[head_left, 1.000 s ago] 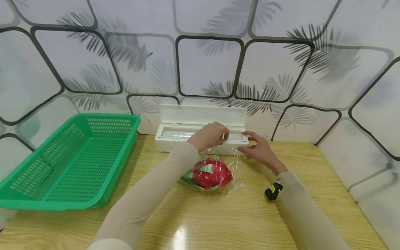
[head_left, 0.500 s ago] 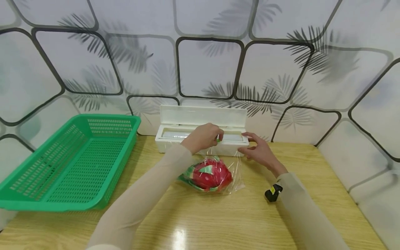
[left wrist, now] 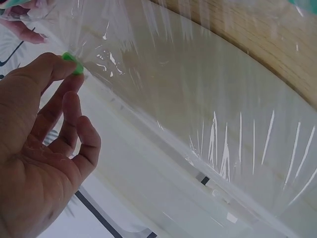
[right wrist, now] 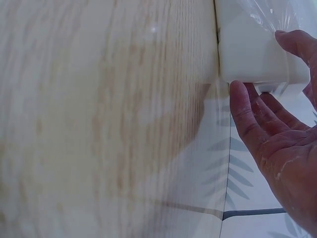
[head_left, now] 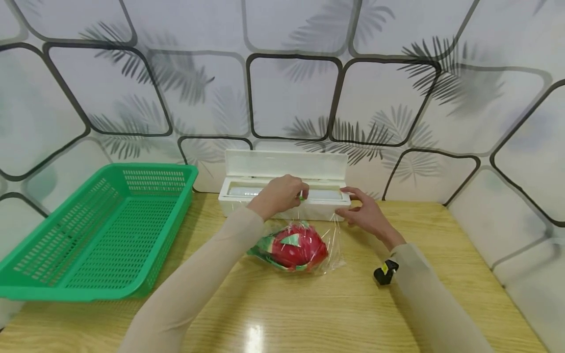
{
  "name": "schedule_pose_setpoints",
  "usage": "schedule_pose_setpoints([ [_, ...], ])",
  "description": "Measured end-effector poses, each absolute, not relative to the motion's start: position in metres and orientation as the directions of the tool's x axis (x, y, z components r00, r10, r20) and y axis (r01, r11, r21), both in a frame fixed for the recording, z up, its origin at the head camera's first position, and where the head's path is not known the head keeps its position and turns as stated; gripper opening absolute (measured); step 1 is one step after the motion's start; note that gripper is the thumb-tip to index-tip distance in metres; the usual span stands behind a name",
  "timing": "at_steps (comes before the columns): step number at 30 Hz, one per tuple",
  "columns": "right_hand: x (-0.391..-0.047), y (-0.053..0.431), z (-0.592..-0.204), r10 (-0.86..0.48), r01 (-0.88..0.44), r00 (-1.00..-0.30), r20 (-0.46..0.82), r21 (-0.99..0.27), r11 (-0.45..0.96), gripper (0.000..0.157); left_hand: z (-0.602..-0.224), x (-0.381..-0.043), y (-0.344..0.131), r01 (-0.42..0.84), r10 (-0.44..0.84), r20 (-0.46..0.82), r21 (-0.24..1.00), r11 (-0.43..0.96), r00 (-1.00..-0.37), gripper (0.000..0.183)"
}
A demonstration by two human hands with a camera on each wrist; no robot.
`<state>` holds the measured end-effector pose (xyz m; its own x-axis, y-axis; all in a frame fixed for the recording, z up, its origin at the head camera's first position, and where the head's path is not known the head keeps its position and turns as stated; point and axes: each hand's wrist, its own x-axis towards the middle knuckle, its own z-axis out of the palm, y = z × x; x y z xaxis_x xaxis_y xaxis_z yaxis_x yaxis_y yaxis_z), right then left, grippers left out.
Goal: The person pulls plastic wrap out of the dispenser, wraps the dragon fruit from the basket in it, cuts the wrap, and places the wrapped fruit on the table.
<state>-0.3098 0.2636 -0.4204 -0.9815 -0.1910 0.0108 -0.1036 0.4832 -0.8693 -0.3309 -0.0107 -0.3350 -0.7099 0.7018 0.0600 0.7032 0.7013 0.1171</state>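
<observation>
Box (head_left: 320, 211): long and white, in the centre of the head frame, lid (head_left: 287, 164) raised behind it; its long axis runs left to right across the picture, and a pale roll (head_left: 245, 191) lies lengthwise inside.
Left hand (head_left: 281, 193): near the middle of the box's length; thumb and index finger pinch a small green piece (left wrist: 72, 63), the other fingers loosely bent in the left wrist view.
Right hand (head_left: 366, 211): at the box's right end, gripping that corner, thumb on the front face and fingers about the end.
Front edge (head_left: 325, 201): the line that seems to matter most; it follows the box's long axis, with the green piece at it under the left hand and the right hand at its right end.
Film (head_left: 336, 255): clear, reaching from the box down over the fruit; whether it is parted along the edge, I cannot tell.
Fruit (head_left: 300, 245): red and green, below the box in the frame and near it; the left hand is the nearer one, up and slightly left of it.
Basket (head_left: 88, 294): green, left side of the frame, well apart from both hands.
</observation>
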Motion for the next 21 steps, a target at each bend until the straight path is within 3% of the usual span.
schedule_pose_setpoints([
  [21,-0.3061,0.2629,-0.4196,-0.182,-0.112,-0.983,0.023,-0.860,0.498,0.068,-0.3416,-0.3283,-0.0144,0.699,0.690,0.115,0.090,0.709,-0.715,0.018],
])
